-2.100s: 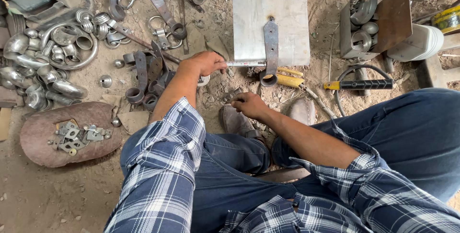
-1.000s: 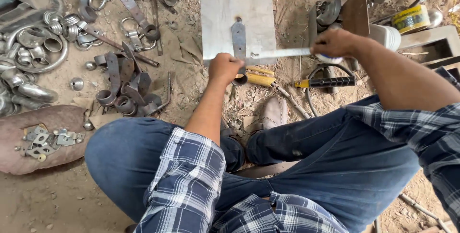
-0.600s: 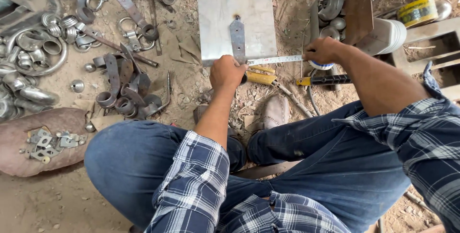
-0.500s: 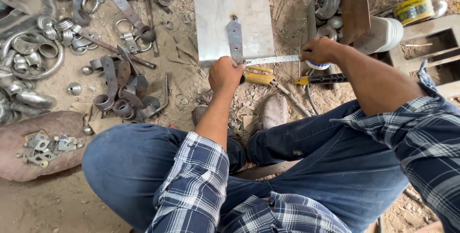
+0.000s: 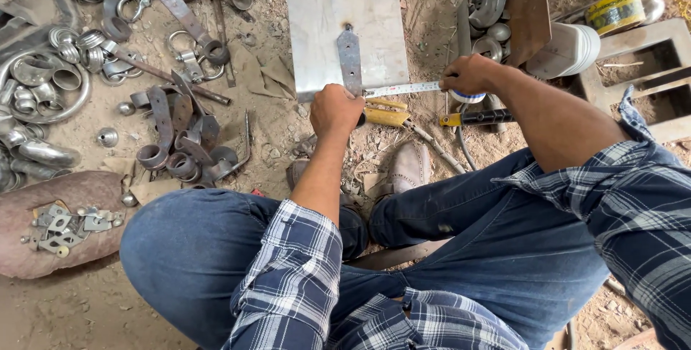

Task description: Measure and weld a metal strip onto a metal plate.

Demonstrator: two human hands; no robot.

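Note:
A flat grey metal sheet (image 5: pixel 345 11) lies on the dirt ahead of me, with a narrow strap hinge (image 5: pixel 350 58) resting across its near edge. My left hand (image 5: pixel 335 109) is closed at the hinge's lower end, pinning the tip of a measuring tape blade (image 5: pixel 403 89) at the sheet's near edge. The blade runs right to the tape's case, which my right hand (image 5: pixel 471 76) grips. A yellow-handled tool (image 5: pixel 386 116) lies just below the blade.
Many metal rings, clamps and strap hinges (image 5: pixel 173 112) cover the ground at left. A flat stone (image 5: pixel 61 224) holds several small brackets. A screwdriver with a yellow-and-black handle (image 5: pixel 479 117), a white cup stack (image 5: pixel 568 49), a tape roll (image 5: pixel 614 10) and a concrete block (image 5: pixel 640 76) sit right.
My right hand went from near my left hand out to the right, drawing the tape out along the sheet's near edge, then came back in a little. My left hand stays at the hinge.

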